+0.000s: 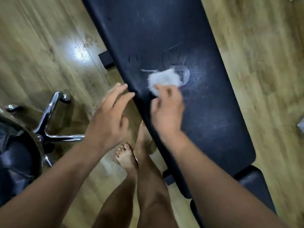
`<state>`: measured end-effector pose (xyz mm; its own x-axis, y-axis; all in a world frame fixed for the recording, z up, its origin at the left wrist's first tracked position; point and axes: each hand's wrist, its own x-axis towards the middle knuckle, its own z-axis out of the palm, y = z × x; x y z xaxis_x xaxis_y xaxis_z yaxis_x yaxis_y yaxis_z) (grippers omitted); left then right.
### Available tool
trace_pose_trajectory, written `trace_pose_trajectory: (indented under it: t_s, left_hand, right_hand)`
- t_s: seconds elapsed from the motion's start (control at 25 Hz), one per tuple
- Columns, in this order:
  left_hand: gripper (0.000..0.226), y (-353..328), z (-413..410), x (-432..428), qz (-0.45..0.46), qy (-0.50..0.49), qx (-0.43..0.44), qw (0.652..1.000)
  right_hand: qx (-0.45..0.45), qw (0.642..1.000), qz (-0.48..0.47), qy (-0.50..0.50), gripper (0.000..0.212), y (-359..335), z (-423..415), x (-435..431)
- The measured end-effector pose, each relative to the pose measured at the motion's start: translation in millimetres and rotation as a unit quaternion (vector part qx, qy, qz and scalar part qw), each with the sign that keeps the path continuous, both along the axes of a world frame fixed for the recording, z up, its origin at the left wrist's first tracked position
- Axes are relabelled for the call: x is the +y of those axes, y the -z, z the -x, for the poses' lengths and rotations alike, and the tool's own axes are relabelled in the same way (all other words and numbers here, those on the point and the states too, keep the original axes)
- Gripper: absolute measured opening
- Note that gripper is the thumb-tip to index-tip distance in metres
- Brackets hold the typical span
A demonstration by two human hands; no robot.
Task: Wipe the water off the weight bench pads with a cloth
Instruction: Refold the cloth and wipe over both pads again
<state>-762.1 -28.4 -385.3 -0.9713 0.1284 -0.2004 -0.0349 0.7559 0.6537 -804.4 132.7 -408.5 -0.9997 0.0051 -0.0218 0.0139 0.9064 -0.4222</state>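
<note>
A long black bench pad (pixel 213 112) runs diagonally through the view, with a second, smaller pad (pixel 253 183) below it at the lower right. A puddle of water (pixel 183 69) glistens near the middle of the long pad. My right hand (pixel 167 111) grips a crumpled white cloth (pixel 162 79), which rests on the pad at the puddle's left edge. My left hand (pixel 110 116) hovers with fingers spread just off the pad's left edge and holds nothing. The picture is blurred by motion.
The floor is wood laminate (pixel 41 46). A black office chair (pixel 16 153) with a chrome star base (pixel 49 129) stands at the left. My bare feet (pixel 126 155) are beside the bench. A black bench foot (pixel 106 60) sticks out at the left of the pad.
</note>
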Motion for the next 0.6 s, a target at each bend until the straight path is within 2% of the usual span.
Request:
trace_pose_trajectory:
  t_s: [0.08,0.16,0.2,0.28,0.36,0.44,0.52,0.6]
  left_hand:
    - [0.066,-6.1,16.9,-5.4,0.036,0.007,0.015,0.999]
    - [0.067,-7.8,29.7,1.0,0.073,0.034,0.019,0.997]
    - [0.069,-6.3,33.1,8.2,0.091,0.057,0.007,0.994]
    - [0.075,-1.7,37.6,23.2,0.122,0.097,-0.037,0.987]
    - [0.075,1.0,43.9,28.8,0.125,0.087,-0.084,0.985]
    - [0.068,-0.4,48.2,24.7,0.125,0.064,-0.079,0.987]
    - [0.059,-4.2,45.9,20.3,0.137,0.08,-0.048,0.986]
    - [0.051,-8.3,35.5,10.8,0.144,0.074,-0.032,0.986]
  right_hand:
    - [-0.063,0.978,0.027,-0.195,0.037,2.6,1.2,-15.3]
    - [-0.074,0.96,0.029,-0.27,0.041,5.3,36.7,23.8]
    - [-0.067,0.968,0.023,-0.242,0.043,3.4,56.9,48.9]
    - [-0.061,0.995,-0.003,-0.074,0.043,-2.3,104.1,97.0]
    - [-0.057,0.992,-0.038,0.105,0.04,-6.5,147.6,122.8]
    - [-0.03,0.982,-0.068,0.171,0.041,-3.2,157.2,101.6]
    - [-0.026,0.995,-0.015,0.093,0.037,2.8,130.1,43.3]
    - [-0.073,0.991,0.054,-0.1,0.029,1.4,91.5,-25.7]
